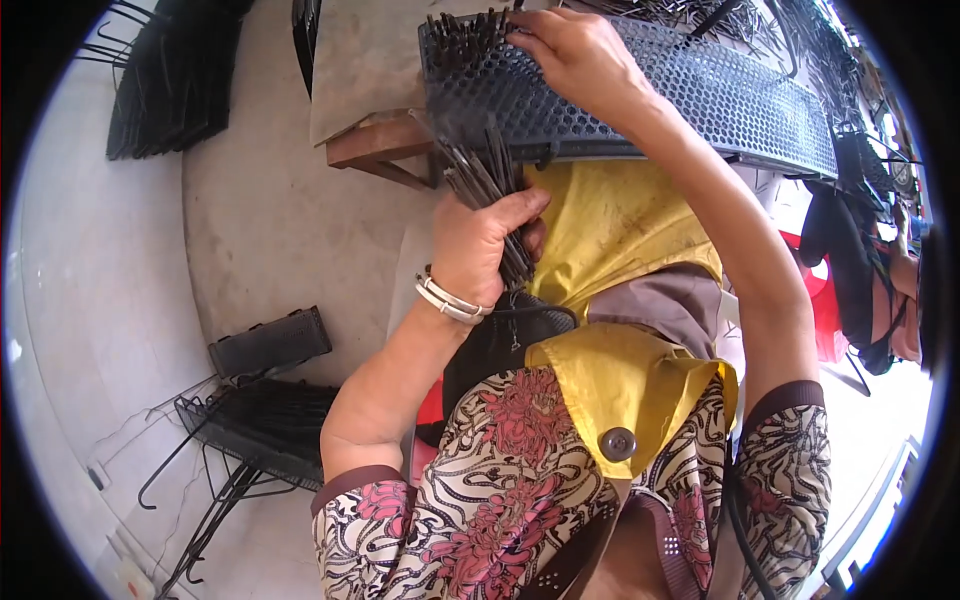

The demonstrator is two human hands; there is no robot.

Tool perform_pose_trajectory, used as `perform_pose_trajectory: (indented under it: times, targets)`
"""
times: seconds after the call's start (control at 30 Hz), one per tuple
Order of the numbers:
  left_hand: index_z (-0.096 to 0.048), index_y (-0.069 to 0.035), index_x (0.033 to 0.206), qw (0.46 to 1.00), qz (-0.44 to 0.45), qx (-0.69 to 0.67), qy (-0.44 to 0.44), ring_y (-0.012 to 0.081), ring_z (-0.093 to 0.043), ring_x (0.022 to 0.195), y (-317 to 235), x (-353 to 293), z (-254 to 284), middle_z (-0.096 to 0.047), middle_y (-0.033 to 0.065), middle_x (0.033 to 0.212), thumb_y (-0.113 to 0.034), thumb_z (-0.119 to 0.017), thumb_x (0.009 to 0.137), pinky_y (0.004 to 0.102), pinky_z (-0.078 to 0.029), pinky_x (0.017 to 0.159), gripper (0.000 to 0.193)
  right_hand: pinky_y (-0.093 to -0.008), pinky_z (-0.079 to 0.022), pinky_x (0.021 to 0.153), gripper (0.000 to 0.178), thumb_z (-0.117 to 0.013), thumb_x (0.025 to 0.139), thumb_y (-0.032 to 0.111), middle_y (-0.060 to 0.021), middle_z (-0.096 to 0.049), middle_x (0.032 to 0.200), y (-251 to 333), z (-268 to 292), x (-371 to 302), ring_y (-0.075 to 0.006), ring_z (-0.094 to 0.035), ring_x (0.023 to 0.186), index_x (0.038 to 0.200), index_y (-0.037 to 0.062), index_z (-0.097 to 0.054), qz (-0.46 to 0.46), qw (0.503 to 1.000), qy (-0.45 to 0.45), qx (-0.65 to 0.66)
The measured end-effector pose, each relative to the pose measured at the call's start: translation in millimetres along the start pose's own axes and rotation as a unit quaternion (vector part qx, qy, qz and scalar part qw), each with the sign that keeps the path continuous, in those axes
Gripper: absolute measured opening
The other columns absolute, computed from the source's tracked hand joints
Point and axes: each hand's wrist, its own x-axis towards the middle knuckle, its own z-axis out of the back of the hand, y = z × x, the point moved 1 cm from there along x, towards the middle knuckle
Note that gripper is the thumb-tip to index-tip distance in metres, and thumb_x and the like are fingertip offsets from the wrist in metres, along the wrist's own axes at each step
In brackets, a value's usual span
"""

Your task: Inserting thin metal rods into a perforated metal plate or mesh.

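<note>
My left hand (pixel 497 232) is closed around a bundle of thin dark rods (pixel 480 172), whose upper ends fan out toward the panel. Before me a dark perforated panel (pixel 640 110), full of round holes, slants across the top of the view. Many similar short rods (pixel 465 42) stand upright in the holes at its far left corner. At that cluster my right hand (pixel 580 55) has its thumb and forefinger drawn together; what lies between the fingertips is too small to make out. A yellow apron (pixel 610 220) covers my lap below the panel.
Loose dark rods (pixel 665 14) are heaped behind the panel. A brown wooden support (pixel 380 145) stands at its left. Dark mesh pieces hang in a stack (pixel 180 80) at upper left; a dark box-shaped piece (pixel 270 342) and a rack (pixel 255 425) are lower left. Another person (pixel 900 290) is at right.
</note>
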Motion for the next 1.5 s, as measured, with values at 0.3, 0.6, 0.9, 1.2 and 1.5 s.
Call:
perform_pose_trajectory:
  times: [0.3,0.6,0.9,1.2,1.5]
  targets:
    - [-0.053,0.0,0.077,0.997,-0.009,0.039,0.07,0.0124,-0.049,0.042,-3,-1,1,-0.053,0.0042,0.059,0.0,-0.063,0.069,0.0228,-0.038,0.038,0.013,-0.0186,-0.04,0.048,0.017,-0.062,0.076,0.013,-0.0001,-0.057,0.063,45,30,-33,-0.0043,-0.05,0.054,0.086,-0.0014,-0.062,-0.3,0.796,0.167,0.499]
    - [-0.054,0.001,0.078,0.998,-0.005,0.045,0.052,0.0125,-0.05,0.044,-1,4,7,-0.054,0.0044,0.06,-0.002,-0.064,0.069,0.0228,-0.039,0.039,0.013,-0.0205,-0.043,0.048,0.014,-0.06,0.076,0.011,-0.0044,-0.059,0.066,23,37,-37,-0.0083,-0.053,0.053,0.081,-0.0017,-0.061,-0.381,0.768,-0.013,0.515]
    - [-0.053,-0.001,0.078,0.999,0.011,0.031,0.043,0.0124,-0.049,0.043,0,6,7,-0.053,0.004,0.059,-0.001,-0.063,0.069,0.0233,-0.039,0.038,0.014,-0.0211,-0.04,0.048,0.006,-0.058,0.079,0.003,-0.0025,-0.055,0.061,11,25,1,-0.0064,-0.05,0.053,0.08,-0.0024,-0.057,-0.236,0.882,-0.23,0.337]
    - [-0.053,-0.002,0.076,0.998,0.014,0.044,0.029,0.0124,-0.049,0.042,-5,3,5,-0.052,0.0039,0.058,-0.001,-0.063,0.068,0.0235,-0.038,0.038,0.014,-0.0315,-0.043,0.048,0.006,-0.057,0.073,-0.001,-0.0152,-0.055,0.064,12,15,23,-0.0286,-0.056,0.056,0.077,-0.0023,-0.053,0.016,0.963,-0.229,0.142]
    - [-0.053,-0.001,0.077,0.999,0.013,0.038,0.03,0.0126,-0.049,0.042,-5,3,5,-0.053,0.0044,0.059,-0.001,-0.063,0.067,0.0235,-0.037,0.038,0.014,-0.0429,-0.042,0.053,0.014,-0.054,0.076,0.012,-0.0201,-0.053,0.065,17,4,8,-0.0384,-0.053,0.062,0.072,-0.0012,-0.052,-0.04,0.999,0.012,0.008]
